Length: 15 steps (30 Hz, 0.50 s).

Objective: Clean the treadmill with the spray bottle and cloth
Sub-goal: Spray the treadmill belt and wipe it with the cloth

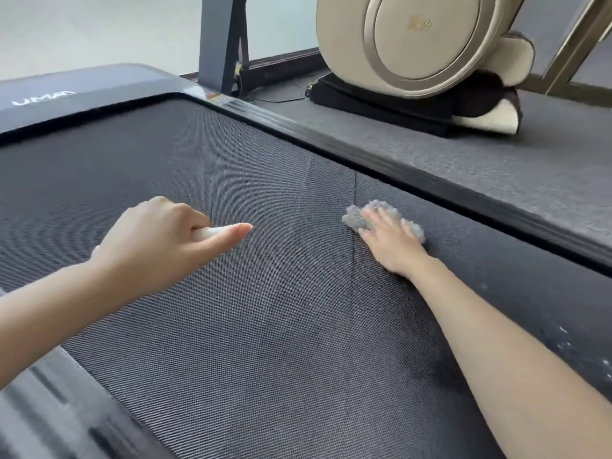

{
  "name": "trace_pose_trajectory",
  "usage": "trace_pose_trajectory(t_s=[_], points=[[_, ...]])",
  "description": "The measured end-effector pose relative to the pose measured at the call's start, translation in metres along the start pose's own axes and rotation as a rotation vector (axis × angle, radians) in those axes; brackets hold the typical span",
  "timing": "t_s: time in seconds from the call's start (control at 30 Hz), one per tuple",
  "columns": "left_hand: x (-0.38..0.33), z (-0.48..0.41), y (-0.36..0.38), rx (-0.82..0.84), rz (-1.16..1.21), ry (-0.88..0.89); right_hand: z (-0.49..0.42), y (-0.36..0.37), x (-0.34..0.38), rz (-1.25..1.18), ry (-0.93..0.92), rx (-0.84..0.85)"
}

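Beside the right rail [430, 185], right hand [389, 241] flat on cloth [353, 218], left hand [155, 246] curled round spray bottle [208, 232], bare belt [298, 266] between.

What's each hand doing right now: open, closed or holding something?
Left hand: closed round a white object, apparently the spray bottle, mostly hidden.
Right hand: open, flat fingers pressing the grey cloth on the treadmill belt.
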<state>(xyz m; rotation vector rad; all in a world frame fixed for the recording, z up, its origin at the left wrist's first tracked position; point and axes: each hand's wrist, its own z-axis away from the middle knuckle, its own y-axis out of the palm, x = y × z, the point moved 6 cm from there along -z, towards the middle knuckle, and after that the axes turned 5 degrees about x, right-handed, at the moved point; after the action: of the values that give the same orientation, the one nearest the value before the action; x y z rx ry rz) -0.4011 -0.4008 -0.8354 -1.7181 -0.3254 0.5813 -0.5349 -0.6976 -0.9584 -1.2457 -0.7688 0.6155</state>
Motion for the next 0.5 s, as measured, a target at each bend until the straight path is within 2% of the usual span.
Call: trace_pose_trajectory(t_s=[0.03,0.1,0.2,0.3,0.4,0.5], points=[[-0.001,-0.001,-0.001,-0.003,0.003,0.007,-0.004,0.003,-0.004,0.012,0.035,0.013],[-0.006,-0.003,-0.004,-0.008,0.011,0.019,0.011,0.003,0.019,-0.011,-0.022,-0.018],[-0.018,-0.009,-0.008,-0.03,0.0,0.058,0.084,0.011,0.09,-0.094,-0.375,-0.084],[-0.028,-0.015,-0.003,-0.023,-0.015,0.069,0.165,0.04,0.13,-0.01,-0.654,-0.017],[-0.035,-0.024,0.008,-0.013,-0.015,0.059,0.169,0.043,0.109,0.033,-0.667,-0.018],[-0.043,-0.033,0.018,-0.011,0.016,0.032,0.126,0.025,0.063,-0.043,-0.498,-0.039]])
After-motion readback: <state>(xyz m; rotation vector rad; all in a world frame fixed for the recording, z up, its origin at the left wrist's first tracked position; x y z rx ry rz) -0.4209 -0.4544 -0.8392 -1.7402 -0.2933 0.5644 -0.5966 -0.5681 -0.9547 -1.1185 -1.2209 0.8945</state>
